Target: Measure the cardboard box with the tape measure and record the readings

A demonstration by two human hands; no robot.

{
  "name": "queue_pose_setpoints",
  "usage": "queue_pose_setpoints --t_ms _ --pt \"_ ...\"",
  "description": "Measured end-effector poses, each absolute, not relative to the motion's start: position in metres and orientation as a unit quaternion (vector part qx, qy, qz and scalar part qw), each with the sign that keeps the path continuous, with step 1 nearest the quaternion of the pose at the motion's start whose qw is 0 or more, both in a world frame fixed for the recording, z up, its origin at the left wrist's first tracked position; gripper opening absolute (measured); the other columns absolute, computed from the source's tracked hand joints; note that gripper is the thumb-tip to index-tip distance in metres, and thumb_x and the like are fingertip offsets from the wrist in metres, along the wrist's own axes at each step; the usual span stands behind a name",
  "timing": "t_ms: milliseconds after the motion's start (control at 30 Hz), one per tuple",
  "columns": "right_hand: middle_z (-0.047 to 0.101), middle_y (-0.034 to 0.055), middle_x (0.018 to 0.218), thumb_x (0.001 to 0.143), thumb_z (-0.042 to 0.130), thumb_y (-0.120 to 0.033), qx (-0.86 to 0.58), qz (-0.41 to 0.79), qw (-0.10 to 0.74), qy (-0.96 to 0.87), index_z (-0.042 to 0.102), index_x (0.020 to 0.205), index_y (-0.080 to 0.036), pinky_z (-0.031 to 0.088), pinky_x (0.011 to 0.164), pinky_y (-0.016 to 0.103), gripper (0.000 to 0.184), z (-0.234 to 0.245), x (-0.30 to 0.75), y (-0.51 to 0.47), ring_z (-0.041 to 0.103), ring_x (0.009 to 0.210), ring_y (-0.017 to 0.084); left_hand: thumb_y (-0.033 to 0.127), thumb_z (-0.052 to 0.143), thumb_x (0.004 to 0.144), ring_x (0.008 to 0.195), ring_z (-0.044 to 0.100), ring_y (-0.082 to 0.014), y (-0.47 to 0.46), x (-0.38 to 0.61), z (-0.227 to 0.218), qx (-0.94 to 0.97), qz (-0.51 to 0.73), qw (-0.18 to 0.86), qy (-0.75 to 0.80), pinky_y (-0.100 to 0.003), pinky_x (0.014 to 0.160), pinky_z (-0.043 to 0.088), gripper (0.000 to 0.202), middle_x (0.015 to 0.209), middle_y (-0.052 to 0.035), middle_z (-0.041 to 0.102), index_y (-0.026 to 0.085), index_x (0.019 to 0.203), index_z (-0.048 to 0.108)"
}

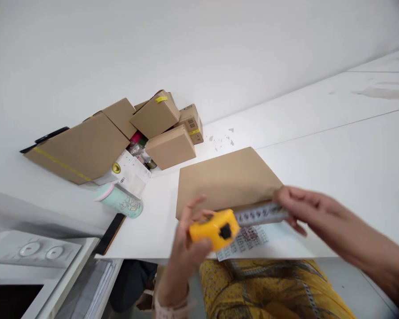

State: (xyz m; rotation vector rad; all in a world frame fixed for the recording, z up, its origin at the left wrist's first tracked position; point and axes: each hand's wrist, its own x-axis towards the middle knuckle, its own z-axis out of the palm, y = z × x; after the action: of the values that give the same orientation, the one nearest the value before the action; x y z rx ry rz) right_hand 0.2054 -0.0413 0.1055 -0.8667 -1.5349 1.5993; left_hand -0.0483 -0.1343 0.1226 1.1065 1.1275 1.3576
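Currently, hands are apart, w/ the strip (pixel 259 216) of the tape measure (pixel 214 231) drawn out btwn them. L hand (pixel 183 246) is closed around the yellow case; R hand (pixel 301 207) pinches the strip's far end. Exact finger placement at that end can't be told, due to blur & overlap. The cardboard box (pixel 226 177) lies on the tabletop (pixel 319 168), just beyond & btwn the hands; R hand is by its near RH corner, contact unclear. A printed sheet (pixel 243 246) lies under the strip, on the body side. A cup (pixel 128 204) & smaller boxes (pixel 171 148) stand well to the left of L hand.

Step in hand, as judged: strip held along the box's near edge. Recs:
1. Seat the strip's end flush w/ the corner; hold w/ R thumb & fingertips.
2. Set strip parallel to edge, approx. same height, no twist or sag.
3. Move L hand only, in line w/ the strip, to adjust tension.
4. Read square-on, nos. facing up.

Caution: strip may spring back if R hand slips; L fingers should stay clear of the slot. Avoid pressing the box, as it'd prob. slide.
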Motion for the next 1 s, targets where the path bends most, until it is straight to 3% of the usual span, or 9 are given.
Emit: queue_pose_setpoints --t_ms 67,167,367,700,833,1000 --pt "0.042 -0.0011 0.059 0.089 0.056 -0.056 -0.349 0.611 0.437 -0.56 0.052 0.06 -0.021 0.035 0.049 0.026 0.046 0.114 0.212 -0.012 0.036 0.055 0.012 0.05 0.081 0.065 0.068 0.063 -0.0162 -0.118 -0.08 0.144 0.472 0.579 0.435 0.503 -0.021 0.057 0.047 0.073 0.089 -0.0047 0.067 0.02 0.126 0.055" --pt "0.044 0.0003 0.067 0.084 0.065 -0.049 -0.375 0.603 0.487 -0.508 0.056 0.065 -0.021 0.03 0.047 0.026 0.035 0.112 0.219 0.033 0.035 0.057 0.012 0.05 0.071 0.072 0.057 0.056 -0.0112 -0.092 -0.13 0.166 0.444 0.594 0.379 0.553 -0.019 0.049 0.041 0.054 0.083 -0.0053 0.069 0.014 0.111 0.063" --pt "0.044 -0.0004 0.071 0.085 0.06 -0.056 -0.417 0.587 0.408 -0.562 0.053 0.065 -0.021 0.034 0.055 0.028 0.041 0.084 0.208 0.062 0.037 0.063 0.014 0.049 0.073 0.066 0.044 0.05 -0.0105 -0.08 -0.195 0.155 0.375 0.565 0.391 0.622 -0.021 0.041 0.036 0.047 0.063 -0.0031 0.065 0.009 0.09 0.067" --pt "0.051 0.0008 0.074 0.089 0.046 -0.067 -0.468 0.409 0.315 -0.718 0.054 0.074 -0.023 0.038 0.066 0.032 0.048 0.083 0.203 0.063 0.046 0.072 0.018 0.049 0.071 0.072 0.047 0.054 -0.0103 -0.075 -0.209 0.14 0.393 0.542 0.442 0.597 -0.02 0.043 0.041 0.054 0.077 -0.0071 0.072 0.008 0.107 0.067" --pt "0.055 0.0021 0.076 0.089 0.044 -0.067 -0.462 0.409 0.307 -0.724 0.056 0.075 -0.023 0.041 0.065 0.033 0.048 0.086 0.2 0.061 0.05 0.074 0.019 0.046 0.069 0.076 0.068 0.07 -0.0215 -0.071 -0.205 0.143 0.406 0.524 0.463 0.588 -0.027 0.054 0.054 0.052 0.095 -0.0122 0.074 0.01 0.114 0.064" --pt "0.06 0.0027 0.082 0.089 0.046 -0.066 -0.464 0.427 0.299 -0.715 0.058 0.078 -0.024 0.043 0.066 0.033 0.045 0.085 0.199 0.062 0.054 0.08 0.02 0.043 0.066 0.08 0.082 0.074 -0.0302 -0.073 -0.204 0.147 0.406 0.513 0.483 0.582 -0.039 0.069 0.061 0.051 0.104 -0.0152 0.074 0.01 0.119 0.06"
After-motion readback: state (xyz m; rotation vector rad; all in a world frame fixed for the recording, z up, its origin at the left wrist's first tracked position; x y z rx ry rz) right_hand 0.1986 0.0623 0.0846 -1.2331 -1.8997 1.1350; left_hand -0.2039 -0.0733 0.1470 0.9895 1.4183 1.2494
